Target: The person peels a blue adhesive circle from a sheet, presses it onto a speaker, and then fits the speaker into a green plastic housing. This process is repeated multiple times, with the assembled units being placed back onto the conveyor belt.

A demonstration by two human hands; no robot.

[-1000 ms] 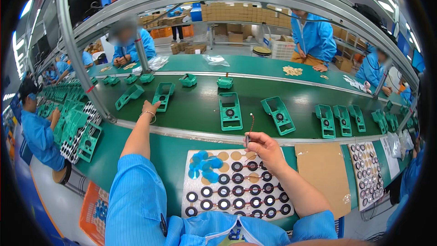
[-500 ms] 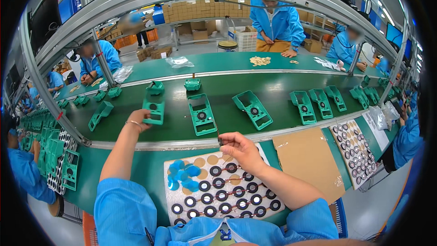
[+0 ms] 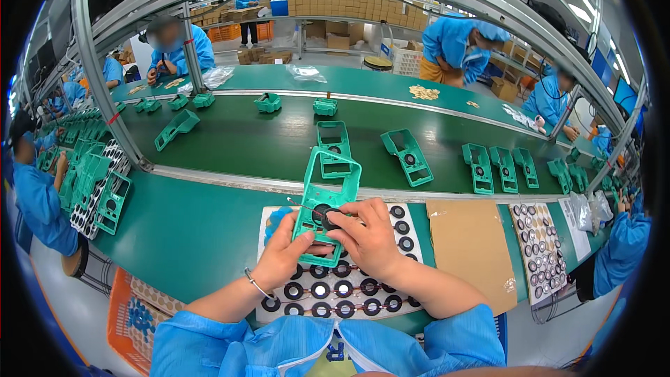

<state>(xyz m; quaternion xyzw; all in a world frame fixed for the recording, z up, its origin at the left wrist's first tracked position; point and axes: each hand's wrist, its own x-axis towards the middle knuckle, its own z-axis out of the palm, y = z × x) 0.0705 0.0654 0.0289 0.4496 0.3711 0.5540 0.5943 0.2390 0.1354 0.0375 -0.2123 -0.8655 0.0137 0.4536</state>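
Over the near bench, my left hand (image 3: 280, 257) grips the lower left side of a green plastic housing (image 3: 343, 183), which is tilted up toward me. My right hand (image 3: 373, 236) pinches a small black round speaker-like disc (image 3: 334, 219) against the round seat in the housing's middle. A thin wire with a small pale end sticks out to the left of it. Fingers partly hide the seat. Beneath both hands lies a white foam sheet (image 3: 262, 313) with rows of black ring-shaped discs and red wires. Blue round films (image 3: 276, 220) show behind my left hand.
Green housings, including one (image 3: 407, 158) holding a black disc, stand on the dark green conveyor (image 3: 265, 141) ahead. Brown cardboard (image 3: 471, 255) and another disc sheet (image 3: 537, 251) lie right. An orange crate (image 3: 120, 321) stands lower left. Metal posts frame the bench; co-workers sit around.
My left hand has brought a green housing from the conveyor to in front of me. My right hand has moved to it with the black disc. The view has shifted.
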